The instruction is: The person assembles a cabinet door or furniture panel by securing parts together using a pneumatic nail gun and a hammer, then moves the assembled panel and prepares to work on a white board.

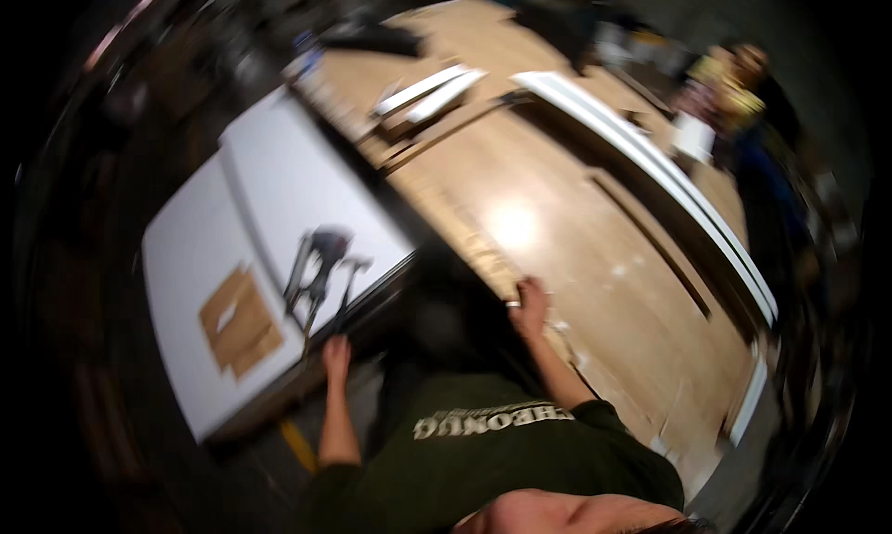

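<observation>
My left hand is closed around the lower end of a hammer, whose head points away from me over the white board. Just left of the hammer, a dark power tool that looks like a nail gun lies on the white board. My right hand rests on the near edge of the wooden workbench, its fingers spread over the rim and a ring on one of them. Motion blur softens both hands.
A piece of brown cardboard lies on the white board's left half. White strips sit on the bench's far part. Long white profiles run along its right side. A dark gap separates board and bench. Another person is at the far right.
</observation>
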### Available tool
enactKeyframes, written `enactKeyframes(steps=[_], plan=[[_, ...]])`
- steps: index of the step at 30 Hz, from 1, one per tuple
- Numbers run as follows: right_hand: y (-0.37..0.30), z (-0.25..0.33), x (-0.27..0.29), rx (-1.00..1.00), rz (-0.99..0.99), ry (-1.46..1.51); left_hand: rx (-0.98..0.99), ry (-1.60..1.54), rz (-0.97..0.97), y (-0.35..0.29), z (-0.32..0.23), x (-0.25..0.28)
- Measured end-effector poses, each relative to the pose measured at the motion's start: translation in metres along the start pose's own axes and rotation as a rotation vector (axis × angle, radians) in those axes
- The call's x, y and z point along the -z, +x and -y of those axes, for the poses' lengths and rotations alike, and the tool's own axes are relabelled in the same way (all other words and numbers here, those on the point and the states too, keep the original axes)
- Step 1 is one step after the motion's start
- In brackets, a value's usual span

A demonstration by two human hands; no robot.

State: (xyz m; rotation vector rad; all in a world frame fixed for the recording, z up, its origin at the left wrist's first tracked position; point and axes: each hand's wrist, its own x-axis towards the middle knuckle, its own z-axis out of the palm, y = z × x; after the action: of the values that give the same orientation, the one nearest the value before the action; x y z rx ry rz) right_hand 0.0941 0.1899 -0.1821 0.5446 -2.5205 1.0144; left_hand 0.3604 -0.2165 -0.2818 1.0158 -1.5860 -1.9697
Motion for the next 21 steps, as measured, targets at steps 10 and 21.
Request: enactKeyframes(steps=[10, 21], plan=[[0.014, 0.029, 0.012, -0.185, 0.376, -0.336, -0.202, 1.200, -0.055, 0.185, -0.066, 0.006], [0.019, 0.072, -0.032, -0.798, 0.481, -0.450, -0.212, 0.997, 0.111, 0.244, -0.027, -0.033]])
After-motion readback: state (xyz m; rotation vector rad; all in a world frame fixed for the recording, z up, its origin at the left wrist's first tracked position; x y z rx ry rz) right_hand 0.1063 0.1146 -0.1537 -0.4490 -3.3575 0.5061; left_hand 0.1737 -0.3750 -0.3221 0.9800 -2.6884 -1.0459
